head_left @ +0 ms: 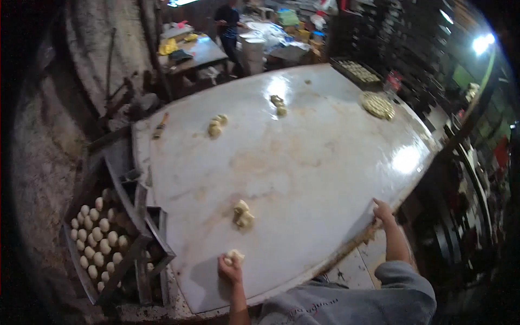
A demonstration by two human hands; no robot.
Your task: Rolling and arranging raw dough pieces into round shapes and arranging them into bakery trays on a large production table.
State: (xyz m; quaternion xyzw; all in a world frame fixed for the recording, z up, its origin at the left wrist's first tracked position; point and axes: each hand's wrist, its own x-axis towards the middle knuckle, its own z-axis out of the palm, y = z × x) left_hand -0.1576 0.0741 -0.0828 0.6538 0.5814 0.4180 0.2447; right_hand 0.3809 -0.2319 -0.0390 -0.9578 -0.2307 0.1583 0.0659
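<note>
My left hand [232, 271], at the near edge of the white tabletop [303, 211], is closed around a pale lump of dough [234, 255]. Just beyond it lies a small heap of dough pieces [243, 216], untouched. To the right, my right hand [382, 211] is at the table's edge with its fingers partly stretched and apart; I see nothing in it. Farther off on the table are two more small dough clusters, one at the left [216, 125] and one near the middle [279, 105].
Wooden crates [122, 214] at the left hold several round dough balls [97, 234]. A brush-like tool [161, 126] lies at the far left edge. A round tray of dough pieces [377, 105] and a dark rectangular tray [356, 73] are at the far right. A person [228, 32] stands behind the table.
</note>
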